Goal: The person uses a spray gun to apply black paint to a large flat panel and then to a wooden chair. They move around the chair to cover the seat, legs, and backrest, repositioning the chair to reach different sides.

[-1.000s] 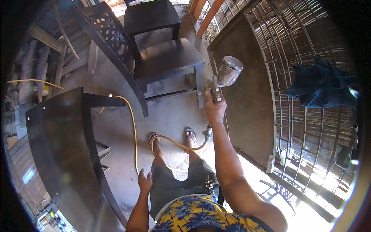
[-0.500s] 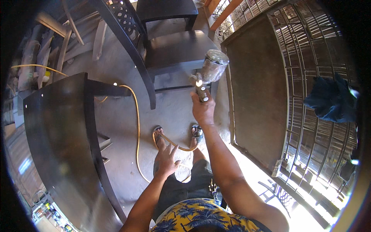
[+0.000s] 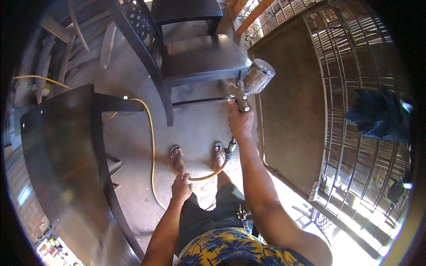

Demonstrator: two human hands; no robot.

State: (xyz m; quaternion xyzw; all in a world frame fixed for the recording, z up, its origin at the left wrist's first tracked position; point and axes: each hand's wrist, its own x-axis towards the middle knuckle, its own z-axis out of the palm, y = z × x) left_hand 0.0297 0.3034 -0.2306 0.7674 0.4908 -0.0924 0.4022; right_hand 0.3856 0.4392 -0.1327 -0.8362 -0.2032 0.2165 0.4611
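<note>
My right hand (image 3: 241,124) is wrapped round the handle of a spray gun (image 3: 242,95), with a clouded, paint-stained cup (image 3: 259,76) on top. A yellow-orange air hose (image 3: 206,177) joins a fitting (image 3: 230,148) under that hand and curves left. My left hand (image 3: 181,188) is closed on the hose in front of my legs. Just beyond the gun stands a dark, glossy wooden chair, its seat (image 3: 206,57) facing up and its curved back leg (image 3: 153,66) nearest me.
At my left stands a large dark curved panel (image 3: 66,168) with a leg-like piece. Behind it lie wood scraps (image 3: 71,57). To the right are a brown board (image 3: 290,102), a metal grille (image 3: 339,133) and a hanging dark cloth (image 3: 377,113). The hose also loops across the floor (image 3: 133,177).
My left hand went from spread fingers to closed on the hose. My right hand moved slightly right with the spray gun, whose cup tilts further right. The view shifted a little.
</note>
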